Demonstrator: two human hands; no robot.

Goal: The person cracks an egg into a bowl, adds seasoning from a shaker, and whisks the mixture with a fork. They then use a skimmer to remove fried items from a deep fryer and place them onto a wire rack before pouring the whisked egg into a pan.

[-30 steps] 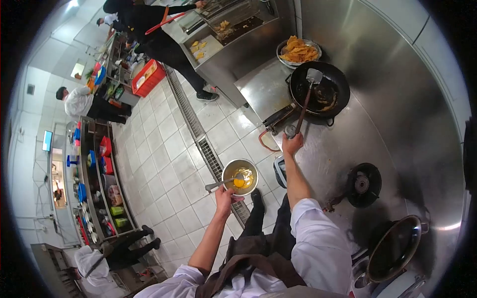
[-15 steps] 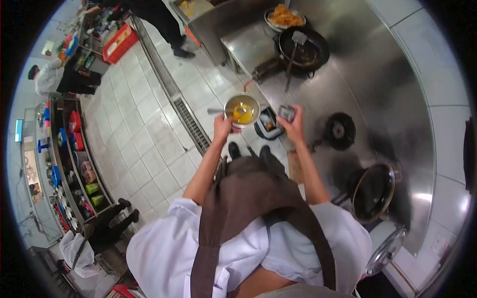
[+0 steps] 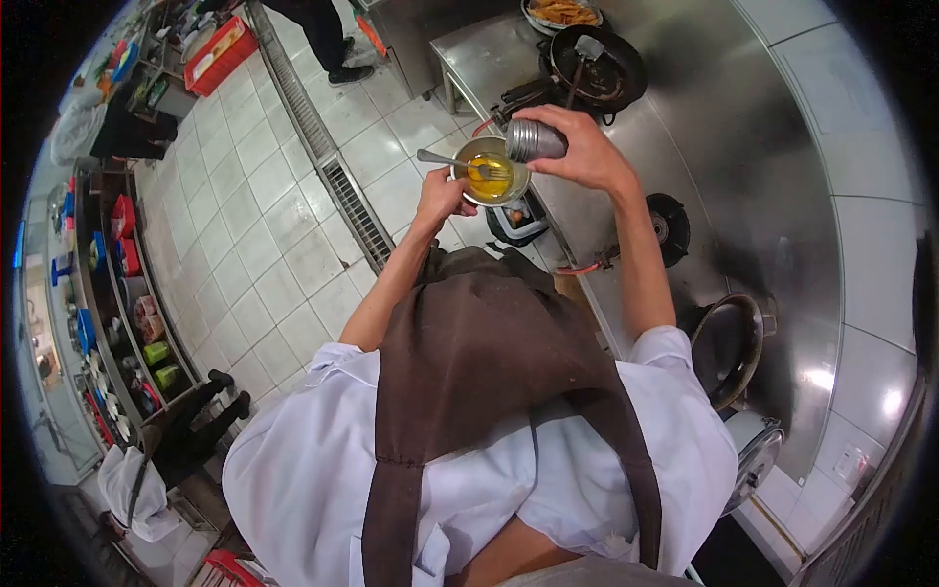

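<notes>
Shaker tips sideways, pinched between thumb and fingers of my right hand, its long axis running leftward to a ribbed end over the far right edge of the bowl, whose near left edge my left hand grips with curled fingers.

On my feed I count two bare hands, one held bowl, one fork, one metal shaker, two large pans, one spatula, one exposed burner
</notes>
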